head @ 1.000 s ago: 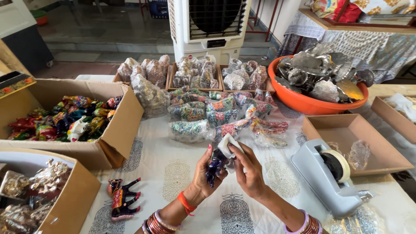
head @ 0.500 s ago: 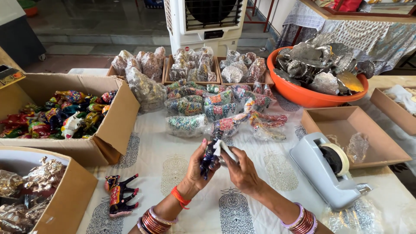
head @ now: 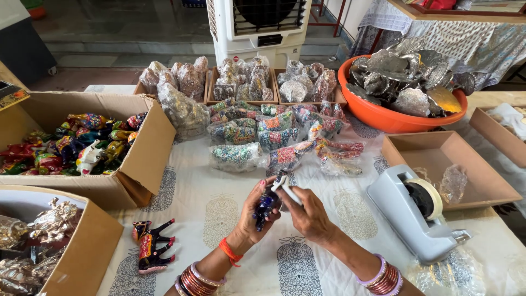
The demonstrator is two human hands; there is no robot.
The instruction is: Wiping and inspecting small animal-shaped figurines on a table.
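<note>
Left hand (head: 257, 211) is gripping a dark figurine (head: 267, 201), mostly hidden by fingers, above the tabletop's (head: 219, 203) near-middle. Right hand (head: 308, 216) is pinching a white strip (head: 289, 192) against it. Clear-wrapped packets (head: 274, 140) are crowding the far edge.

The left hand (head: 257, 211) has an orange thread tied at the wrist — below it sits a stack of red and gold bangles. The right hand (head: 311, 215) has bangles too — pink, red and gold. No sleeves show.
</note>
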